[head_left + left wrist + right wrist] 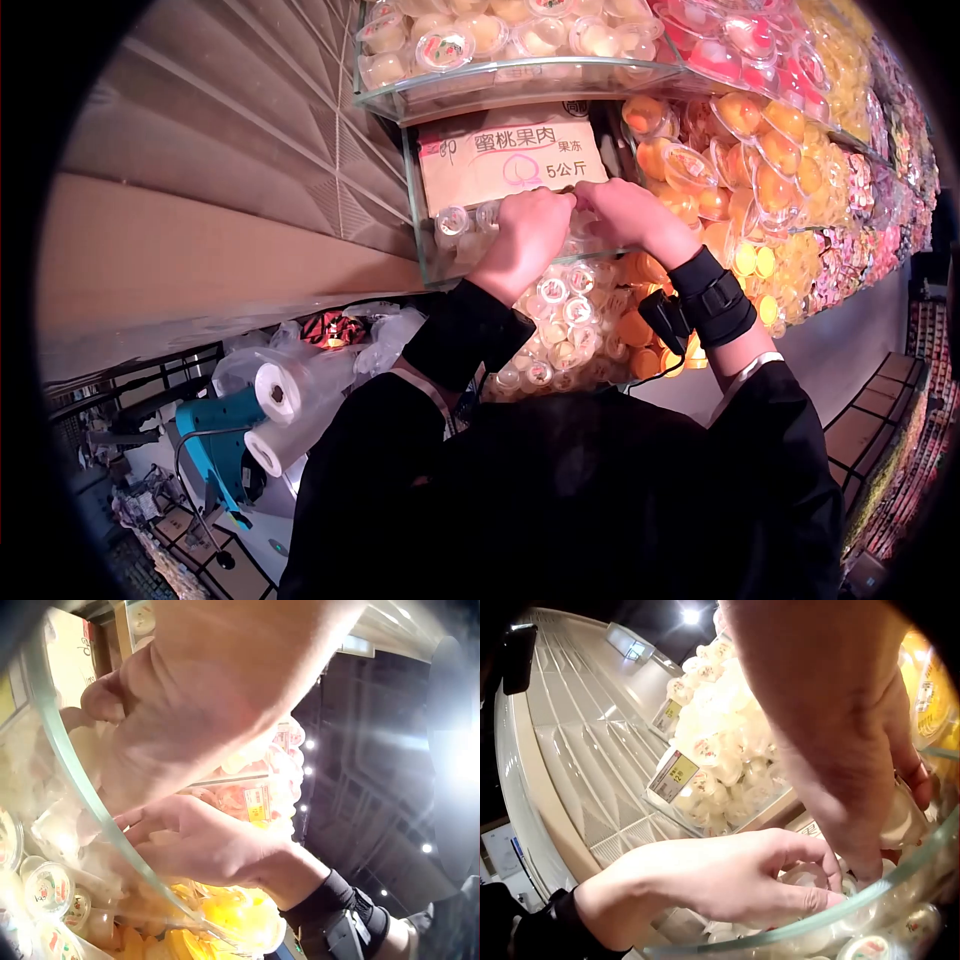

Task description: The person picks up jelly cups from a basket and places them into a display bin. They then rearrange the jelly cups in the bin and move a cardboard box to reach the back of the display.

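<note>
Both hands reach over the glass edge [500, 268] of a bin that holds small clear jelly cups [452, 222]. In the head view the left hand [530, 235] and the right hand [630, 212] come together at the lower edge of a cardboard box [515, 155] with printed Chinese text. Low among the cups, the left hand's bent fingers show in the right wrist view. Beside them the right hand [847, 750] points down, one finger curled near a pale, crinkled piece [904, 817]. Most fingertips are hidden behind glass and hands; I cannot tell what they grip.
Pale jelly cups [540, 38] fill a higher glass shelf. Orange jelly cups [690, 165] are heaped at the right, pink ones [750, 40] beyond. A ribbed panel [250, 100] borders the left. Plastic film rolls [280, 392] lie at the lower left.
</note>
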Motion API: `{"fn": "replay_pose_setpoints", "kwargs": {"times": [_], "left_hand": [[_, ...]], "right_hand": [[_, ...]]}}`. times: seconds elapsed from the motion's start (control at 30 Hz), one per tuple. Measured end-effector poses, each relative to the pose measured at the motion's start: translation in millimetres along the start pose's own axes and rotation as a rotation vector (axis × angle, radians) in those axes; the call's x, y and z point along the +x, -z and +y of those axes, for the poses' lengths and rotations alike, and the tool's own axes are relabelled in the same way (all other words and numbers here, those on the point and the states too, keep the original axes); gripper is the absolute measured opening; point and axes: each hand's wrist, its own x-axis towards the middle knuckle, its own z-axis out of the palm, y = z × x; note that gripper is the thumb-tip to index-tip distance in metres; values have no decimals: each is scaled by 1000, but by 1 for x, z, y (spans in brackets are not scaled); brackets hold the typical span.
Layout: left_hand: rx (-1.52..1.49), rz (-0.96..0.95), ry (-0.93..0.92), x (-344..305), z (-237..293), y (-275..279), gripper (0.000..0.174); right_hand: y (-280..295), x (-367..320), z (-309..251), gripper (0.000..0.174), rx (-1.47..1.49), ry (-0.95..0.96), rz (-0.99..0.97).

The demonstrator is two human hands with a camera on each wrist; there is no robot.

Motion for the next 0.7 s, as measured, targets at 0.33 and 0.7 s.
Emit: {"fn": "replay_pose_setpoints", "kwargs": {"times": [0.33, 0.7], "left_hand": [[74, -120, -78, -1, -5, -7, 15], [192, -258, -16, 6, 0, -8, 23]], "right_hand": [[6, -3, -5, 33, 53, 30, 33], [16, 20, 10, 31, 185, 36, 116]]}}
